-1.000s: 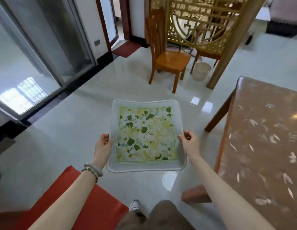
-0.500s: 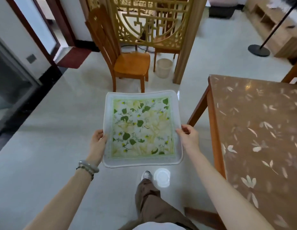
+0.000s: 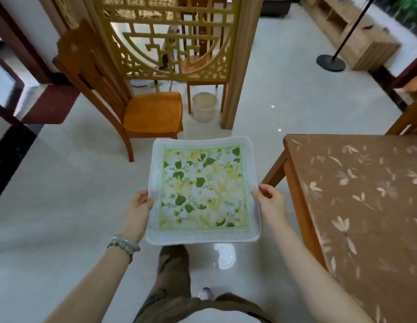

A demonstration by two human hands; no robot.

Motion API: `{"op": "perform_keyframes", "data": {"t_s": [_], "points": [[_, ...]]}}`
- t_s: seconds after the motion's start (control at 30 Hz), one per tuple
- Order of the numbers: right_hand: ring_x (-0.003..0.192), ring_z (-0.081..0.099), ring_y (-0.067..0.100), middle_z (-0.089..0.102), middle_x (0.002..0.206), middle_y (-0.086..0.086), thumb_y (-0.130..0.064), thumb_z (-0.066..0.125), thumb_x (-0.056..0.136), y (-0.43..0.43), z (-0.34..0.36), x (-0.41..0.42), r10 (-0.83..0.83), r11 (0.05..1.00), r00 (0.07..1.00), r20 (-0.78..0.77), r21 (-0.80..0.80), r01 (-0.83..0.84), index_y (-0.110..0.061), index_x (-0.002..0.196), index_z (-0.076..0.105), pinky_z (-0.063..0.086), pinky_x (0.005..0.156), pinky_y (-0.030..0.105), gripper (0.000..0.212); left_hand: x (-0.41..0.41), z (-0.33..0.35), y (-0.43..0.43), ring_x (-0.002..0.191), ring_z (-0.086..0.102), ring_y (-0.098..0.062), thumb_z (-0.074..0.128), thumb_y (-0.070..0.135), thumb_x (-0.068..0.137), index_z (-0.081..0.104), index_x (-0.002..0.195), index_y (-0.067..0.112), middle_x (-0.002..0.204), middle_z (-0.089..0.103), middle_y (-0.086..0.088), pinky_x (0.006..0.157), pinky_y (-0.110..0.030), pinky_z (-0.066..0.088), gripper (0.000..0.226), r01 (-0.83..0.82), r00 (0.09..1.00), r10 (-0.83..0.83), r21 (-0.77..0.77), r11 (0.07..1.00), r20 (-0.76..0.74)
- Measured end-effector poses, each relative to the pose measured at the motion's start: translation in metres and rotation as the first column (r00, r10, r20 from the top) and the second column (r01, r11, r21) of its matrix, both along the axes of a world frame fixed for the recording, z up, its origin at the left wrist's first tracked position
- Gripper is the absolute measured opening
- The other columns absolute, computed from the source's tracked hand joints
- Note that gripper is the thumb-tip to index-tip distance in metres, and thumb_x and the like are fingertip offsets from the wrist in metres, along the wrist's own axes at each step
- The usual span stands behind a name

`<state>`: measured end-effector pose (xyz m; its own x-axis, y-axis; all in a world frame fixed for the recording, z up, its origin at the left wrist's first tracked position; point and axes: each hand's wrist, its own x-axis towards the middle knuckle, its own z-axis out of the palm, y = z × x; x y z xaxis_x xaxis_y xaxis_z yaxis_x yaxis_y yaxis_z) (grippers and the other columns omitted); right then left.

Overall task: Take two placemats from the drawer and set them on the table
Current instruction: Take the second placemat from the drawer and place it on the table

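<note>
You're holding the placemat (image 3: 204,190) flat in front of you, above the floor (image 3: 63,194), not yet over the surface (image 3: 356,194). Your left hand (image 3: 138,209) is closed on its left edge, thumb on top; your right hand (image 3: 270,203) is pinched on its right edge the same way. Can't tell whether it's one mat or two stacked. The surface is just to your right, its corner near your right hand but clear of the mat. A wooden chair (image 3: 133,108) stands ahead-left, a pale bin (image 3: 204,107) behind it.
</note>
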<state>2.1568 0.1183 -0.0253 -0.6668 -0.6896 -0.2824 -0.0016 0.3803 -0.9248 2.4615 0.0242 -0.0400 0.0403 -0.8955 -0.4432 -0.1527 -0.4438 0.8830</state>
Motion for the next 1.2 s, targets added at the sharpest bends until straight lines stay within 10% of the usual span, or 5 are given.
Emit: {"op": "perform_keyframes", "data": {"t_s": [0.47, 1.2], "points": [[0.072, 0.060, 0.007, 0.066, 0.086, 0.006, -0.005, 0.070, 0.080, -0.212, 0.009, -0.064, -0.393, 0.920, 0.918, -0.049, -0.017, 0.393, -0.004, 0.101, 0.068, 0.046, 0.058, 0.004, 0.021, -0.126, 0.029, -0.328, 0.088, 0.067, -0.022, 0.058, 0.007, 0.092, 0.056, 0.108, 0.012, 0.104, 0.067, -0.009, 0.068, -0.034, 0.053, 0.017, 0.391, 0.917, -0.389, 0.004, 0.920, -0.084], [0.078, 0.058, 0.018, 0.065, 0.088, 0.011, -0.005, 0.070, 0.080, -0.356, -0.005, -0.315, -0.769, 0.639, 0.639, -0.022, 0.013, 0.769, 0.002, 0.106, 0.068, 0.048, 0.070, 0.014, 0.027, -0.482, 0.021, -0.554, 0.095, 0.067, -0.027, 0.061, 0.006, 0.090, 0.065, 0.097, 0.019, 0.099, 0.071, -0.007, 0.093, -0.047, 0.052, 0.015, 0.736, 0.675, -0.737, -0.020, 0.676, -0.034]]}}
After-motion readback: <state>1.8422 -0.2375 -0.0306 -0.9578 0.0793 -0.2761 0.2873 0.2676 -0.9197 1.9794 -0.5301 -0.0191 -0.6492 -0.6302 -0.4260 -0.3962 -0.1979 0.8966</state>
